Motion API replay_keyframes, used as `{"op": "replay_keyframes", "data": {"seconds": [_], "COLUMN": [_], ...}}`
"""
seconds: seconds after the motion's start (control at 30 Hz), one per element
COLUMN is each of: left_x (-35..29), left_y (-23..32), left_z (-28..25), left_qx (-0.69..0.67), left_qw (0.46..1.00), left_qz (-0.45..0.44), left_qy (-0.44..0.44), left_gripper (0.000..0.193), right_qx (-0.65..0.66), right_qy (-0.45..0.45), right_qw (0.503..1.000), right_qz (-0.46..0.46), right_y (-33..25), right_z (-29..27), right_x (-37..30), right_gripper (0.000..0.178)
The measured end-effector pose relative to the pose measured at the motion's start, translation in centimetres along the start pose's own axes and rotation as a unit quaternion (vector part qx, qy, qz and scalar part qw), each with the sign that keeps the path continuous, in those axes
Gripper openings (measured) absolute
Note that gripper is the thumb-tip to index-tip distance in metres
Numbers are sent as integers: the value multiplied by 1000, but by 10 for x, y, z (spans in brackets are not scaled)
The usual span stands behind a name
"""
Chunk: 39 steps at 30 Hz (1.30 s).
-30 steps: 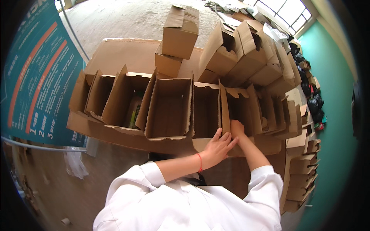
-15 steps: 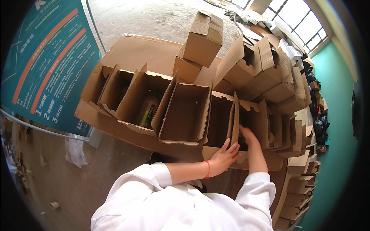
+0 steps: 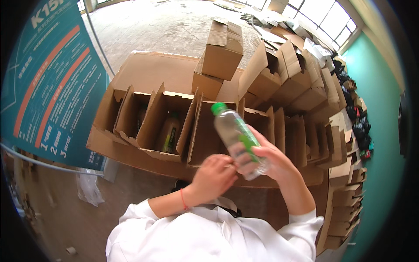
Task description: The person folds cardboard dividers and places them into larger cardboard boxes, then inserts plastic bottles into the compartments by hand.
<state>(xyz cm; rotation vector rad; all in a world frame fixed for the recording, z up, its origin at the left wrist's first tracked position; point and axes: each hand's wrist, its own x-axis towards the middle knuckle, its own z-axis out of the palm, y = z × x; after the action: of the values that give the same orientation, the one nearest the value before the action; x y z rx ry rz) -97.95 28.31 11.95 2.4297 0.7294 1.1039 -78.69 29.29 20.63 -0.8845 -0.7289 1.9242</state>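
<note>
A clear plastic bottle with a green cap (image 3: 227, 124) leans up and left above the row of open cardboard boxes. Wrapped round its lower part is my right hand (image 3: 277, 161). My left hand (image 3: 214, 178), with a red string on the wrist, is beside the bottle's base, near the front edge of an open box (image 3: 205, 144). Its fingers are curled in; whatever they may hold is hidden. In a box further left lies another bottle (image 3: 171, 133) with a dark and green label. A darker bottle shape (image 3: 141, 118) shows in the box beyond.
Two stacked boxes (image 3: 222, 52) stand behind the row. More open boxes (image 3: 301, 83) crowd the back right, and several (image 3: 345, 205) line the right side. A blue-green printed banner (image 3: 56, 87) rises at the left, above a clear plastic bag (image 3: 89, 187).
My right hand has come up out of a box on the right with the bottle and moved left. My left hand has moved left from the box flap, its fingers now curled.
</note>
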Motion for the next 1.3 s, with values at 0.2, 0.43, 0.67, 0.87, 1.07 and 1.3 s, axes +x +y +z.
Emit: {"op": "replay_keyframes", "data": {"seconds": [0.2, 0.43, 0.67, 0.87, 1.07, 1.3], "left_x": [-26, -18, -17, -10, 22, 64], "left_y": [-31, -30, -32, -33, 23, 80], "left_z": [-9, -6, -10, -17, -19, 77], "left_qx": [95, 45, 21, 39, 82, 3], "left_qw": [990, 994, 993, 990, 993, 997], "left_qz": [-93, -33, -33, -87, -80, 4], "left_qy": [-56, -91, -110, -103, -37, -77], "left_gripper": [20, 17, 13, 10, 24, 38], "right_qx": [-248, -579, -687, -629, -522, -559], "right_qy": [169, 229, 90, 193, 445, 474], "right_qw": [946, 739, 691, 647, 560, 660], "right_qz": [123, 258, 207, -385, -465, -167], "right_y": [52, 156, 144, 49, -73, -33], "right_z": [12, -56, -54, 19, -109, -340], "right_x": [106, 190, 183, 78, -46, -121], "right_gripper": [100, 121, 52, 25, 17, 32]}}
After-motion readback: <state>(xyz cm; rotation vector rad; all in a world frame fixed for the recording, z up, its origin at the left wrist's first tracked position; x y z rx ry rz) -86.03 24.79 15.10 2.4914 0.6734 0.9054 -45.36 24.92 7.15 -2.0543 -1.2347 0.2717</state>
